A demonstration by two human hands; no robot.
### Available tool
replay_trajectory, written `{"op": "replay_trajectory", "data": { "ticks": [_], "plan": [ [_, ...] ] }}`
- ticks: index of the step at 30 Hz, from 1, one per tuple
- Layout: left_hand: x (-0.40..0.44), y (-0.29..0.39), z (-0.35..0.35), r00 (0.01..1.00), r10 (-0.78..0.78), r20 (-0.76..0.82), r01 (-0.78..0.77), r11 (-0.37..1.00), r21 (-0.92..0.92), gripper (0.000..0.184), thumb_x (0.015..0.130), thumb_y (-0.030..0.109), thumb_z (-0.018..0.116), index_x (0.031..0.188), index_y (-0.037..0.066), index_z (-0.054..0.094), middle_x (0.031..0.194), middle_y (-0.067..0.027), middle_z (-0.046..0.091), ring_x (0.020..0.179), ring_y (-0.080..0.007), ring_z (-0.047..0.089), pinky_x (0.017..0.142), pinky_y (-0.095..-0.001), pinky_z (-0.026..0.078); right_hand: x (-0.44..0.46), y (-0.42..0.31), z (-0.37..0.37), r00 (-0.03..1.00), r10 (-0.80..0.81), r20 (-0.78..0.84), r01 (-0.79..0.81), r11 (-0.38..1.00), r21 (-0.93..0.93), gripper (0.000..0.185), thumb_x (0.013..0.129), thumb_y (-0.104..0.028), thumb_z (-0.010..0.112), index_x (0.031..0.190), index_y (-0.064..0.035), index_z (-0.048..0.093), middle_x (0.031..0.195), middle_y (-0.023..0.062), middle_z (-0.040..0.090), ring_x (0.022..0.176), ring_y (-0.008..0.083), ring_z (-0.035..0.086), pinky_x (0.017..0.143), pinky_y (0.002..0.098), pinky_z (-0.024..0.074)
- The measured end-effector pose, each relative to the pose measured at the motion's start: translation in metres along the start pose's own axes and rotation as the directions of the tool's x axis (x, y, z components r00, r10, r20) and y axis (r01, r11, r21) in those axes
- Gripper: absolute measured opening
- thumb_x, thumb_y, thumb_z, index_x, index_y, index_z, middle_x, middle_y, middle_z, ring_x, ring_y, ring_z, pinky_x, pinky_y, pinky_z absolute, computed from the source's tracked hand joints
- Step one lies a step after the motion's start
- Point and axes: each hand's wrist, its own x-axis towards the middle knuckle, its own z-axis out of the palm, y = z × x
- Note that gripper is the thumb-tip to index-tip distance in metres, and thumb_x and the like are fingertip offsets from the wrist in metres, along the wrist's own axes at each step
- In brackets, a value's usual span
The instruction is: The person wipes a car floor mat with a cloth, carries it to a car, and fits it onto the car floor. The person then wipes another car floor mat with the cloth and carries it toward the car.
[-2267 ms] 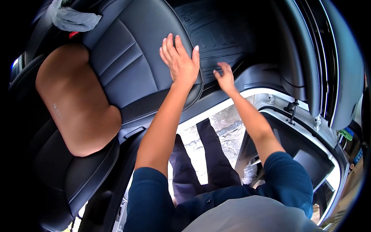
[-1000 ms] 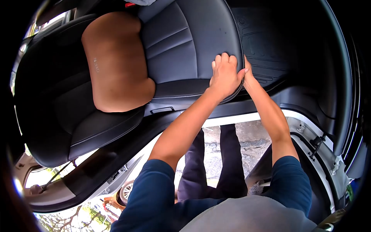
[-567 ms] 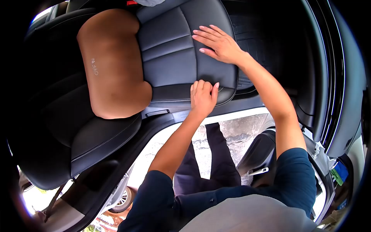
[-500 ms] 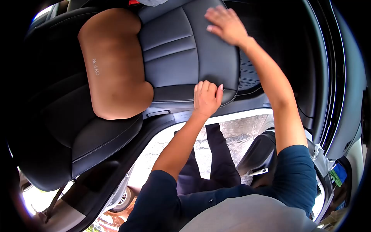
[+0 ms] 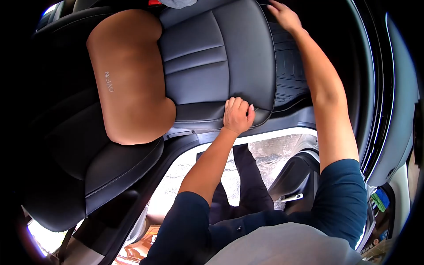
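Observation:
My left hand (image 5: 238, 115) rests on the near front edge of a black leather car seat (image 5: 251, 57). Its fingers are curled against the side cushion, the thumb lying to the right. My right hand (image 5: 286, 17) is beyond the front of the seat, over the dark footwell. Nothing is in it, and its fingers stretch to the left, partly lost in shadow. A brown padded cushion (image 5: 132, 79) with pale lettering leans along the seat's backrest, apart from both hands.
A ridged black floor mat (image 5: 289, 66) lies in the footwell. The door sill (image 5: 203, 134) runs along the near side, and the open door (image 5: 296, 176) stands at lower right. The dashboard edge (image 5: 388, 110) is at far right. A grey cloth-like thing (image 5: 177, 3) shows at the top.
My right hand has moved off the front of the seat, to the right and away, over the footwell. My left hand stays on the seat edge. The view has shifted slightly.

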Motion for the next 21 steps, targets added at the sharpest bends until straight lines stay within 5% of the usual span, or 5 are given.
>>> {"op": "replay_trajectory", "data": {
  "ticks": [1,2,7,16,21],
  "plan": [
    [0.0,-0.001,0.001,1.0,0.013,-0.009,-0.013,1.0,0.0,0.017,0.075,0.013,0.063,0.068,0.006,0.049,0.074,-0.0116,0.046,0.071,-0.0314,0.046,0.065,-0.0419,0.038,-0.011,0.055,-0.005,0.935,0.349,0.057,-0.323,0.909,-0.265,0.049,0.092,-0.044,0.051,0.126,-0.0099,0.058,0.123,0.0204,0.059,0.116,0.0352,0.056,0.096,0.0412,0.0452],
    [-0.001,-0.003,0.003,1.0,0.026,-0.012,-0.026,1.0,0.001,0.018,0.075,0.013,0.063,0.068,0.006,0.048,0.073,-0.0118,0.046,0.071,-0.0316,0.046,0.065,-0.0423,0.037,-0.051,0.09,-0.016,0.936,0.353,-0.02,-0.34,0.883,-0.325,0.047,0.092,-0.041,0.051,0.126,-0.0082,0.058,0.119,0.0236,0.06,0.114,0.0354,0.057,0.096,0.0419,0.0457],
    [-0.002,-0.002,0.005,0.997,0.053,-0.054,-0.053,0.999,0.006,0.02,0.077,0.012,0.062,0.066,0.008,0.046,0.071,-0.0105,0.045,0.07,-0.0309,0.045,0.065,-0.0423,0.037,-0.31,0.093,0.039,0.844,0.531,-0.07,-0.495,0.824,0.277,0.037,0.096,-0.04,0.05,0.097,-0.0057,0.065,0.094,0.02,0.064,0.091,0.0374,0.062,0.079,0.041,0.0476],
    [-0.087,0.058,-0.045,0.975,0.191,-0.111,-0.209,0.959,-0.192,0.016,0.079,0.015,0.069,0.083,0.006,0.057,0.084,-0.0101,0.054,0.079,-0.0287,0.05,0.071,-0.0408,0.038,-0.797,-0.166,0.098,0.448,0.814,0.37,-0.893,0.43,0.135,0.045,0.096,-0.042,0.043,0.083,-0.0049,0.064,0.081,0.0212,0.065,0.083,0.0411,0.062,0.074,0.0471,0.0459],
    [-0.324,0.003,-0.092,0.781,-0.216,0.586,0.187,0.976,0.111,0.024,0.084,0.025,0.065,0.099,0.005,0.062,0.096,-0.0168,0.06,0.091,-0.0375,0.055,0.08,-0.0438,0.045,-0.959,-0.209,0.104,0.084,0.714,0.695,-0.996,0.062,0.057,0.047,0.094,-0.042,0.051,0.071,-0.004,0.067,0.075,0.0166,0.066,0.073,0.0287,0.062,0.072,0.0388,0.0458]
  ]
}}
